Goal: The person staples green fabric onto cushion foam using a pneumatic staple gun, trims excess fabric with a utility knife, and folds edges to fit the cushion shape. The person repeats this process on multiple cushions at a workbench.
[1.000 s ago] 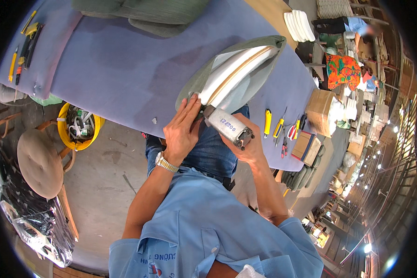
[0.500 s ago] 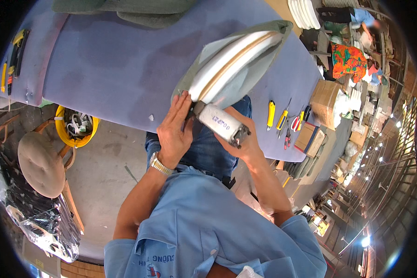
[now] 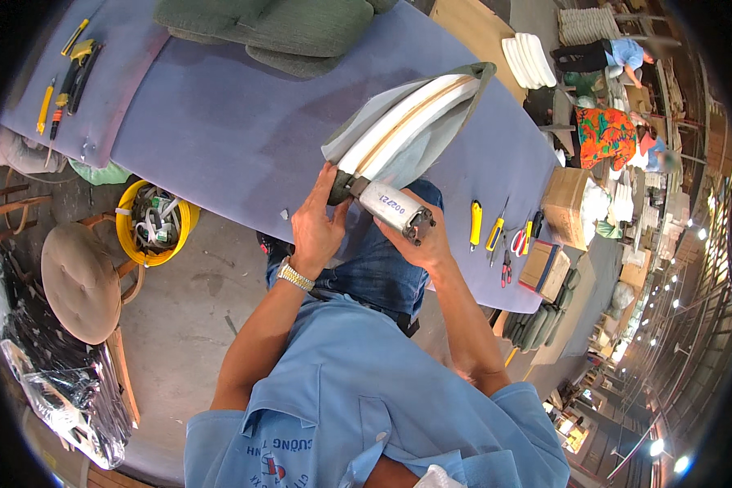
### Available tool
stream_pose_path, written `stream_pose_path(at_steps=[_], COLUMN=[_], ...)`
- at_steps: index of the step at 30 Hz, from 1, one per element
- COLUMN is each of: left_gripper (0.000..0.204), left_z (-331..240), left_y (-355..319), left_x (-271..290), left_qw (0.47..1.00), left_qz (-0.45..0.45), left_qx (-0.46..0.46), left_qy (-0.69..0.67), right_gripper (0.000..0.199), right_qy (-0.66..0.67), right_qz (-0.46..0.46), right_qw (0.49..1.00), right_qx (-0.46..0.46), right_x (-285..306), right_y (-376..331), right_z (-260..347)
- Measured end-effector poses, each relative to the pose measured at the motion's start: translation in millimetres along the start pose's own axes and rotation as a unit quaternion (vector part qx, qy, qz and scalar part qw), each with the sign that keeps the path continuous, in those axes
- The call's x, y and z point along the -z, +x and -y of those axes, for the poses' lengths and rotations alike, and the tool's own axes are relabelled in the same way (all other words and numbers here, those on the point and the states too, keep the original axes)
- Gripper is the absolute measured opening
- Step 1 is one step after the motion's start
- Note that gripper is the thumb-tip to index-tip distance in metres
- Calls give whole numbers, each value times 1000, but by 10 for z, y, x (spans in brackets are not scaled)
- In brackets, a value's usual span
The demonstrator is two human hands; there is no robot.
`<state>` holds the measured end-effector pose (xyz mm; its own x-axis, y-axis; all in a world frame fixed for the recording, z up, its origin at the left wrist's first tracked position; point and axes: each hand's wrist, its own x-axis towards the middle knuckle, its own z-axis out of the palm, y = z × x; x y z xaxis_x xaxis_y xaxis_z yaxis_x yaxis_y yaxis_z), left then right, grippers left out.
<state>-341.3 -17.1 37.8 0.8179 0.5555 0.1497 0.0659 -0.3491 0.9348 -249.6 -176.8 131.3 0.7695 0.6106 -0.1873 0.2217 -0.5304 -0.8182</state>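
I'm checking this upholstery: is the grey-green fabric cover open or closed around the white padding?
Open: the edges of the fabric cover stand apart, with white padding and a tan strip showing between them.

My table (image 3: 220,154) has a smooth blue-grey top. Dark green cushions (image 3: 309,32) lie across its far side. To my left are a slim yellow cutter (image 3: 45,107) and a yellow-and-black tool (image 3: 81,69). A pale scrap (image 3: 284,214) sits by the near edge. To my right lie a yellow knife (image 3: 476,224), a yellow screwdriver (image 3: 494,237), red-handled scissors (image 3: 517,241) and red-handled pliers (image 3: 507,273).
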Motion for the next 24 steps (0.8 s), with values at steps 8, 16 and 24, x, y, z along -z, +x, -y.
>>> stream_pose_path(at_steps=[8,16,24], left_gripper=[66,69,62], left_z=[-90,-73,-51], left_y=[-26,-35,210], left_x=[45,41,-21], left_qw=[1000,999,999], left_qz=[13,23,-25], left_qx=[7,23,6], left_qy=[18,32,44], right_gripper=[28,29,40], right_qy=[21,-38,60], right_qz=[26,-9,-205], right_qw=[999,999,977], right_qx=[-2,20,-22], right_x=[28,-101,90], right_y=[-28,-22,-570], right_z=[14,-67,-29])
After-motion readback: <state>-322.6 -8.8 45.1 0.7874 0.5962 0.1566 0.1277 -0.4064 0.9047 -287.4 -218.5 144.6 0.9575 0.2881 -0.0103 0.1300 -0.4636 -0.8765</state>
